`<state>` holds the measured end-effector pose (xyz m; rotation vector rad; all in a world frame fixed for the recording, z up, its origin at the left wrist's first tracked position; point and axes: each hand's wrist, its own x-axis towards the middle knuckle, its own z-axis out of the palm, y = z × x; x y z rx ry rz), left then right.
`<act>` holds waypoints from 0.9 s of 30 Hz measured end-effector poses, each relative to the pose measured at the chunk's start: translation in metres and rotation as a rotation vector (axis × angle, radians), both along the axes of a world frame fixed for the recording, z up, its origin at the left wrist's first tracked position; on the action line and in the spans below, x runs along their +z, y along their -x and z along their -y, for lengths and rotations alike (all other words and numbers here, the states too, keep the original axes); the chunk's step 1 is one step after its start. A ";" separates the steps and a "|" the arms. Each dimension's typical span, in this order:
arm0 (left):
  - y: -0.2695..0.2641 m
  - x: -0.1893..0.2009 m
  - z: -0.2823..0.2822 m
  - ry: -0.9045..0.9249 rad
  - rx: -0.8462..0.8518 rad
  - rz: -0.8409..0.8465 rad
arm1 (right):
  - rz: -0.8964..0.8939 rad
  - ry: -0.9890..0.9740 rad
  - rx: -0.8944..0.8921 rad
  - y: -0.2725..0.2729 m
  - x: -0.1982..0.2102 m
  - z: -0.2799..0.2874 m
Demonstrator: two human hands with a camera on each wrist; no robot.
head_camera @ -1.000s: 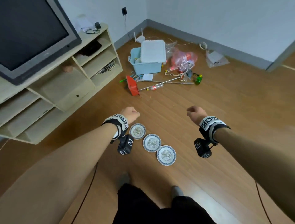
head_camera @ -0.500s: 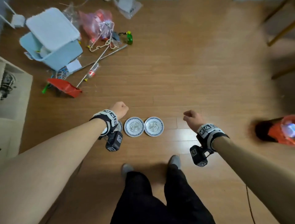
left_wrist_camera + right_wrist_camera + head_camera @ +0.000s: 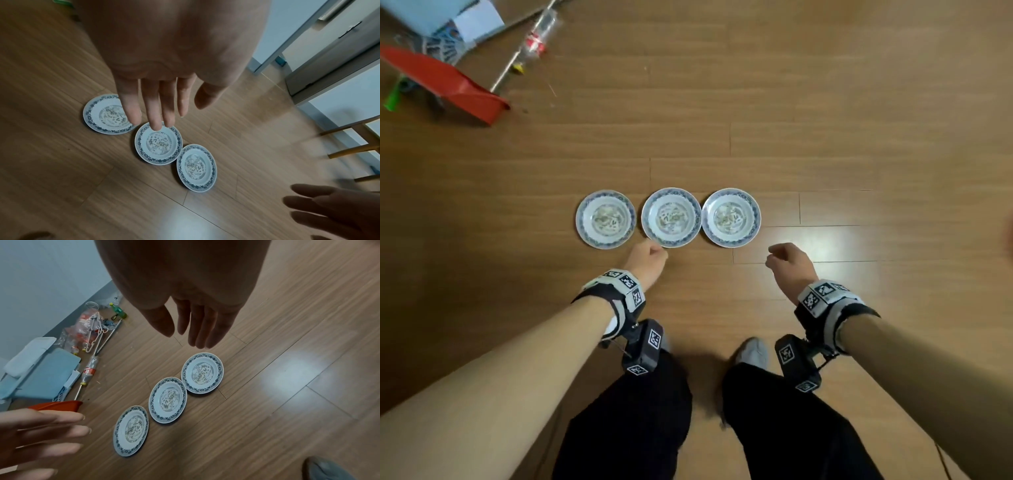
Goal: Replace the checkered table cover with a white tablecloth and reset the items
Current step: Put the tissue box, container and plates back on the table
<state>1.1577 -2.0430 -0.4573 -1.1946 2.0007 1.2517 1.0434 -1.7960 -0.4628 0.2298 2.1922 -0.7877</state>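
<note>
I stand over three small blue-rimmed plates on the wooden floor (image 3: 825, 102), side by side in a row just ahead of my feet: the left plate (image 3: 605, 219), the middle plate (image 3: 671, 217) and the right plate (image 3: 731, 217). My left hand (image 3: 648, 262) hangs above the near edge of the row, about between the left and middle plates, and my right hand (image 3: 789, 265) hangs apart from the right plate on its near side. Neither grip holds anything; the wrist views show both grips loose, fingers straight and relaxed, pointing down at the plates without touching them. No bench, checkered cover or white tablecloth shows in any view, so I judge these plates are items set aside, waiting to be reset. The main risk is the plates themselves: they sit rim to rim, so lifting one with a careless finger could knock its neighbour and chip or rattle it. They also look shallow and flat on the floor, so my fingertips may slip off the rim instead of getting under it. My feet are near, and a step forward could land on the row. The red dustpan (image 3: 448, 87) and the clutter around it at the left could trip me if I turn that way carrying plates.
</note>
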 end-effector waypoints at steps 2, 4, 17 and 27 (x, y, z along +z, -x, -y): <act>0.004 -0.054 0.002 0.035 0.013 -0.011 | -0.021 0.005 -0.003 0.009 -0.049 0.003; 0.011 -0.108 0.006 0.064 0.024 -0.012 | -0.052 -0.001 0.003 0.025 -0.099 0.007; 0.105 -0.347 0.074 0.402 -0.248 -0.143 | -0.425 -0.101 0.315 0.142 -0.345 0.024; 0.088 -0.348 0.052 0.390 -0.194 -0.054 | -0.322 -0.187 0.259 0.121 -0.336 -0.001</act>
